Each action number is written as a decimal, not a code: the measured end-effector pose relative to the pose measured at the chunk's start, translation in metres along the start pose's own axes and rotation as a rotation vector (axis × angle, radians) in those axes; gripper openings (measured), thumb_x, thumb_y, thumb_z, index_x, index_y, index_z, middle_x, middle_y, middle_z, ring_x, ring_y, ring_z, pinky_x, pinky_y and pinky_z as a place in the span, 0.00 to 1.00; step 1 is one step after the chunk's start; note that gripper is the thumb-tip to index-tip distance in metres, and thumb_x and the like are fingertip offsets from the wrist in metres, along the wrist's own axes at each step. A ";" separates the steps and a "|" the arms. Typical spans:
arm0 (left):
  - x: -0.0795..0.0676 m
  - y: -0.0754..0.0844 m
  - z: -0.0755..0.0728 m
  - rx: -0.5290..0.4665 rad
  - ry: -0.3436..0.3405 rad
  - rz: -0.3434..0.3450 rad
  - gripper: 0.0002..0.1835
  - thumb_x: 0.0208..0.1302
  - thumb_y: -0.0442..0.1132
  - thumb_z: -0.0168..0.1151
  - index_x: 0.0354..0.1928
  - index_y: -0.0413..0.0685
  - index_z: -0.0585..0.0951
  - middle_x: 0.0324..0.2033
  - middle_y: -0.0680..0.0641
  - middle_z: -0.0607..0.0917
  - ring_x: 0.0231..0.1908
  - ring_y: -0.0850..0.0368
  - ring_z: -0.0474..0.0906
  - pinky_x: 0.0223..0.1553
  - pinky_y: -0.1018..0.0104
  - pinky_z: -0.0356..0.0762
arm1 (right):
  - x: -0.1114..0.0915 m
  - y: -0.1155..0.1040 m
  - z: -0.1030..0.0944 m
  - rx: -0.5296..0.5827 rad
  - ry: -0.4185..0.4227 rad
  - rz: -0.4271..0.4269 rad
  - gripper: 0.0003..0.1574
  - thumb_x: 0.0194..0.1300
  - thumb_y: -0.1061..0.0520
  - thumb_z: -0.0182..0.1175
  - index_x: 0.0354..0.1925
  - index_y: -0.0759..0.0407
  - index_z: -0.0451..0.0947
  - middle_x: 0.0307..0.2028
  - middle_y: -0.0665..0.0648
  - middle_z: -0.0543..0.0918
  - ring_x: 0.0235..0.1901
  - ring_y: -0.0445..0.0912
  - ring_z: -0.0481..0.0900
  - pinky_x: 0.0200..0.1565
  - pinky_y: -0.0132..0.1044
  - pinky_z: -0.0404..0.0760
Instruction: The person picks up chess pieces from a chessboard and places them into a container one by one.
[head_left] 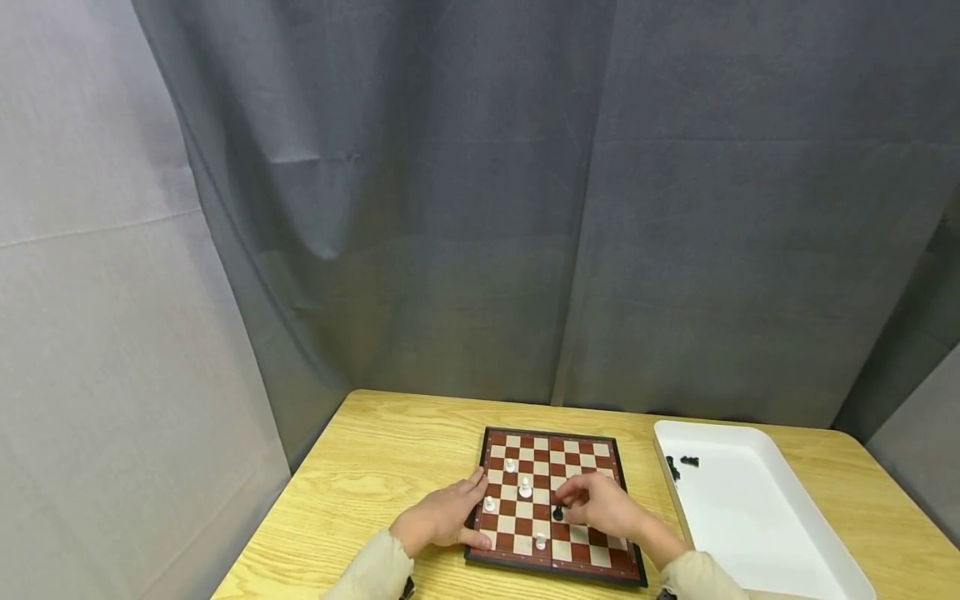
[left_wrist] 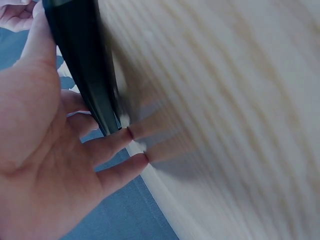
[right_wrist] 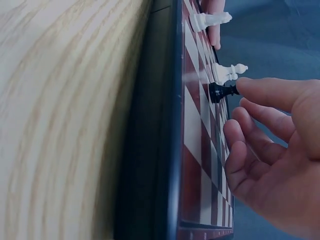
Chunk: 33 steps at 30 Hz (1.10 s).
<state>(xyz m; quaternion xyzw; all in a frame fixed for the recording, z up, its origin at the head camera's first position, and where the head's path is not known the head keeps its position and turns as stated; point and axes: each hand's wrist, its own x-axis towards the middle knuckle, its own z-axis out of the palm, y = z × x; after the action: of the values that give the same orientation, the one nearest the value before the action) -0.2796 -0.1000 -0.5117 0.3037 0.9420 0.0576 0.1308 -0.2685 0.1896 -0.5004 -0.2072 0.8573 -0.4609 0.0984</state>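
A chessboard (head_left: 517, 546) with dark red and pale squares lies on the table. My left hand (head_left: 452, 510) rests at its left edge, thumb over the near left corner; the left wrist view shows the fingers (left_wrist: 117, 175) fairly straight, touching the table beside the board's dark side (left_wrist: 82, 60). Over the board's right half, my right hand (head_left: 603, 505) pinches the top of a black chess piece (right_wrist: 220, 92), which stands upright near the fold. Several white chess pieces stand on the left half, among them a larger one (head_left: 525, 488) and one near the front (head_left: 540, 541).
A white tray (head_left: 765, 517) stands right of the board, with a few black chess pieces (head_left: 689, 461) lying at its far left end. The wooden table (head_left: 405, 442) reaches back to a grey curtain (head_left: 465, 250).
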 end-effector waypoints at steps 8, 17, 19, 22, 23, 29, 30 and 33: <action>-0.002 0.002 0.000 -0.005 0.009 -0.010 0.55 0.50 0.70 0.55 0.73 0.44 0.54 0.73 0.44 0.49 0.69 0.51 0.54 0.64 0.59 0.61 | 0.002 0.001 0.005 -0.062 0.001 -0.022 0.12 0.55 0.64 0.68 0.41 0.64 0.82 0.34 0.55 0.82 0.32 0.47 0.76 0.32 0.33 0.77; -0.001 -0.001 0.000 -0.002 -0.003 -0.003 0.55 0.52 0.71 0.53 0.73 0.44 0.53 0.73 0.44 0.48 0.69 0.50 0.53 0.64 0.57 0.61 | 0.003 0.002 0.009 -0.113 -0.002 -0.035 0.10 0.55 0.63 0.67 0.39 0.61 0.83 0.35 0.53 0.82 0.32 0.44 0.77 0.32 0.35 0.76; -0.001 -0.001 0.000 0.003 -0.002 -0.005 0.55 0.51 0.72 0.53 0.73 0.45 0.53 0.73 0.44 0.48 0.69 0.51 0.53 0.64 0.58 0.61 | 0.003 0.003 0.010 -0.132 0.003 -0.034 0.09 0.55 0.62 0.67 0.38 0.59 0.84 0.36 0.53 0.83 0.34 0.45 0.78 0.34 0.36 0.77; -0.002 -0.001 0.000 0.008 0.000 -0.006 0.55 0.51 0.72 0.53 0.74 0.45 0.53 0.73 0.44 0.48 0.69 0.51 0.53 0.64 0.58 0.60 | 0.004 0.004 0.010 -0.150 0.010 -0.022 0.08 0.56 0.61 0.67 0.37 0.56 0.85 0.39 0.53 0.83 0.38 0.47 0.79 0.38 0.40 0.78; -0.002 0.000 0.000 0.009 0.002 -0.005 0.55 0.51 0.72 0.53 0.73 0.45 0.53 0.73 0.44 0.48 0.69 0.51 0.53 0.64 0.58 0.61 | 0.004 0.004 0.010 -0.157 0.016 -0.018 0.07 0.56 0.60 0.68 0.36 0.55 0.85 0.39 0.52 0.83 0.39 0.47 0.79 0.38 0.41 0.78; -0.003 0.002 -0.001 -0.006 -0.004 -0.004 0.55 0.51 0.71 0.53 0.73 0.45 0.53 0.73 0.44 0.48 0.69 0.50 0.52 0.64 0.58 0.60 | 0.004 0.005 0.012 -0.173 0.023 -0.004 0.06 0.55 0.61 0.68 0.34 0.53 0.86 0.37 0.50 0.84 0.38 0.45 0.79 0.38 0.40 0.78; -0.003 0.002 -0.001 -0.009 -0.006 -0.004 0.55 0.51 0.71 0.53 0.74 0.45 0.53 0.73 0.44 0.48 0.69 0.50 0.52 0.64 0.58 0.60 | 0.003 0.005 0.011 -0.172 0.019 -0.007 0.06 0.55 0.61 0.68 0.35 0.54 0.86 0.37 0.51 0.84 0.38 0.45 0.79 0.38 0.39 0.78; -0.004 0.003 -0.001 -0.011 -0.007 -0.006 0.55 0.51 0.71 0.53 0.74 0.45 0.53 0.73 0.44 0.48 0.69 0.51 0.52 0.65 0.58 0.60 | 0.003 0.005 0.011 -0.168 0.021 -0.017 0.06 0.55 0.62 0.68 0.34 0.54 0.86 0.36 0.50 0.84 0.36 0.44 0.79 0.36 0.38 0.77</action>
<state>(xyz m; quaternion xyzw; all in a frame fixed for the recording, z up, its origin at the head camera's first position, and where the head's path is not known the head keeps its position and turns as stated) -0.2756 -0.0997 -0.5092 0.3003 0.9421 0.0614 0.1362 -0.2683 0.1822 -0.5108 -0.2172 0.8921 -0.3903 0.0678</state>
